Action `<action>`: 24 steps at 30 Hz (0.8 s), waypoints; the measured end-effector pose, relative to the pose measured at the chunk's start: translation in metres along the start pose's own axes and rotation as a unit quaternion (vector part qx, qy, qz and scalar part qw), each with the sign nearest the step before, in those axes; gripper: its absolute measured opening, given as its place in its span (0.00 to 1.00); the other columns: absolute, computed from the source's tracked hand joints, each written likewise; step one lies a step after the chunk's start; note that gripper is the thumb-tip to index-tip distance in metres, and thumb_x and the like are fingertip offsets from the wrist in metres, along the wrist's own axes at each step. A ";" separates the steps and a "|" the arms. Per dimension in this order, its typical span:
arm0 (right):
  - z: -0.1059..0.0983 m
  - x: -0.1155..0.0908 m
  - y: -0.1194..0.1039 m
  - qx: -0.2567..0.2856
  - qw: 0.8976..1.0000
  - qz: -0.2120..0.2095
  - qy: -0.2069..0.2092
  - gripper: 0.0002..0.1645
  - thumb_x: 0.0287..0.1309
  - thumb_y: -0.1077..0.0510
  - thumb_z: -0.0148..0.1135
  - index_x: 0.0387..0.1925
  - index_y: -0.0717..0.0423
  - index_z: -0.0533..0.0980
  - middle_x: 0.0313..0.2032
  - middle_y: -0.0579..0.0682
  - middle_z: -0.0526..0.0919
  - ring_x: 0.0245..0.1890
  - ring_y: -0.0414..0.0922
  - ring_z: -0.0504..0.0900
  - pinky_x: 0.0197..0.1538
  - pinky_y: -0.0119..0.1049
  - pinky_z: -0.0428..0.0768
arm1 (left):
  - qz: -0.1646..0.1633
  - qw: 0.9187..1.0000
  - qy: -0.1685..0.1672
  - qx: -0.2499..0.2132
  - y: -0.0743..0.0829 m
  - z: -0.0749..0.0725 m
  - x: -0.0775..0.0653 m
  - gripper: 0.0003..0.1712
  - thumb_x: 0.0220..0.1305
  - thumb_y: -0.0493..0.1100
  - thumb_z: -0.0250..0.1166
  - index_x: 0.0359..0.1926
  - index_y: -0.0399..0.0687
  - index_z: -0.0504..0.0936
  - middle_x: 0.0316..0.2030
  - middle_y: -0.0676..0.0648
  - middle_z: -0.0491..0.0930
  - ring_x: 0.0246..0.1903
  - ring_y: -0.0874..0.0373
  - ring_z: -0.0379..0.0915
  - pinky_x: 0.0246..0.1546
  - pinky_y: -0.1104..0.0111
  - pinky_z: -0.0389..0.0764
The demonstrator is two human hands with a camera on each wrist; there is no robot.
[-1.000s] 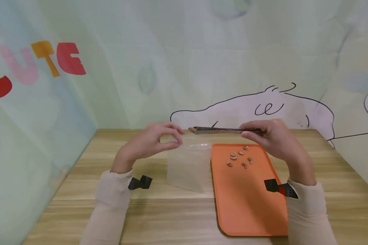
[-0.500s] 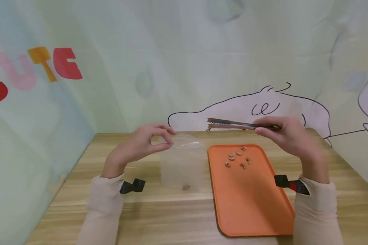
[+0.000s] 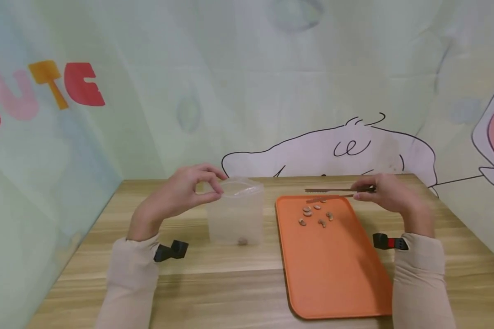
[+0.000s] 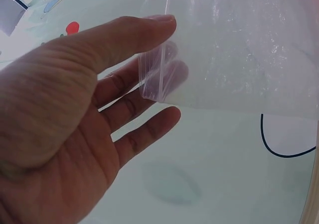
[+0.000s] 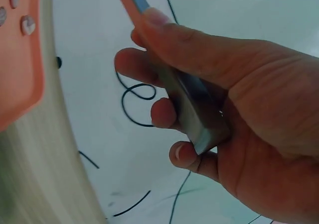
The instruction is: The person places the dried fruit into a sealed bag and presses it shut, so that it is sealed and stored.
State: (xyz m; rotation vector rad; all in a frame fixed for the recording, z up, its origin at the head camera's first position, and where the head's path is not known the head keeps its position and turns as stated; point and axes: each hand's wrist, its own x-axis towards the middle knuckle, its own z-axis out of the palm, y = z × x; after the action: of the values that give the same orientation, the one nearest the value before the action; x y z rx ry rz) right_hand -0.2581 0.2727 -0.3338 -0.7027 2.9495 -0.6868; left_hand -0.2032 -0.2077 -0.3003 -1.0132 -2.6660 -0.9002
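Note:
My left hand [image 3: 189, 187] pinches the top left corner of a clear zip bag [image 3: 234, 219]; the left wrist view shows thumb and fingers on the plastic near the zip strip. The bag stands upright with its mouth spread, and one small brown nut [image 3: 242, 241] shows at its bottom. In my right hand [image 3: 384, 194] is a pair of metal tongs [image 3: 329, 190], held near its closed end, arms parted and pointing left. Nothing sits between the tips. Below the tongs, several cashew-like nuts [image 3: 307, 213] lie at the far end of an orange tray [image 3: 333, 274].
The bag stands just left of the tray on a wood-grain table [image 3: 214, 292]. A printed cloth backdrop [image 3: 247, 91] rises behind the table's far edge. Each wrist wears a small black camera mount [image 3: 171, 251].
The tongs parted and let go of a nut, which is now at the bag's bottom. My right hand moved right and then down, bringing the tongs over the tray's far end.

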 end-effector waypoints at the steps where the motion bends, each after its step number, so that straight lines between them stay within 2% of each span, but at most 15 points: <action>1: 0.002 0.001 0.004 0.003 1.000 -0.001 -0.007 0.15 0.64 0.55 0.68 0.48 0.59 0.84 0.44 0.51 0.87 0.43 0.47 0.83 0.45 0.44 0.80 | -0.001 1.000 -0.001 0.001 0.000 0.000 0.000 0.05 0.62 0.34 0.71 0.32 0.49 0.86 0.52 0.49 0.81 0.46 0.53 0.78 0.47 0.57 0.78; 6: 0.013 0.004 0.016 -0.004 0.999 0.022 -0.024 0.13 0.62 0.56 0.70 0.45 0.58 0.85 0.42 0.51 0.87 0.43 0.49 0.81 0.45 0.47 0.78 | -0.003 1.000 -0.004 0.005 0.000 -0.001 0.000 0.04 0.62 0.35 0.71 0.32 0.49 0.87 0.52 0.48 0.81 0.48 0.52 0.78 0.49 0.54 0.78; 10: 0.020 0.007 0.021 -0.017 0.999 0.020 -0.020 0.11 0.61 0.56 0.70 0.43 0.56 0.86 0.42 0.52 0.87 0.44 0.52 0.81 0.46 0.50 0.78 | -0.003 1.000 -0.008 0.000 0.001 -0.002 -0.001 0.04 0.63 0.35 0.70 0.33 0.48 0.86 0.52 0.48 0.81 0.48 0.52 0.78 0.48 0.53 0.78; 17: 0.030 0.013 0.023 -0.007 0.999 0.025 -0.027 0.09 0.62 0.56 0.69 0.40 0.56 0.87 0.41 0.52 0.87 0.46 0.54 0.81 0.48 0.52 0.77 | 0.000 1.000 -0.011 -0.006 0.000 -0.002 -0.003 0.04 0.64 0.35 0.70 0.33 0.49 0.86 0.52 0.48 0.81 0.47 0.53 0.78 0.48 0.55 0.79; 20: 0.033 0.015 0.022 -0.009 0.999 0.024 -0.020 0.08 0.62 0.56 0.69 0.40 0.55 0.87 0.41 0.51 0.87 0.45 0.53 0.81 0.48 0.51 0.78 | -0.001 1.000 -0.012 -0.008 0.000 -0.002 -0.004 0.04 0.63 0.35 0.70 0.33 0.49 0.86 0.52 0.48 0.81 0.46 0.54 0.78 0.47 0.55 0.80; 24: 0.026 0.014 0.012 0.008 1.000 0.009 0.011 0.10 0.64 0.58 0.68 0.42 0.59 0.86 0.41 0.54 0.87 0.43 0.51 0.82 0.45 0.47 0.79 | 0.001 1.000 -0.019 -0.010 0.000 -0.004 -0.005 0.03 0.64 0.36 0.70 0.34 0.50 0.86 0.53 0.48 0.80 0.49 0.53 0.78 0.48 0.55 0.79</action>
State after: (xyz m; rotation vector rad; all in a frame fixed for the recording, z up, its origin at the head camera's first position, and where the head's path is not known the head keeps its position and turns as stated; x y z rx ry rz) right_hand -0.2727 0.2655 -0.3616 -0.6703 2.9633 -0.7210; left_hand -0.1995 -0.2124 -0.2988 -1.0467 -2.6920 -0.9178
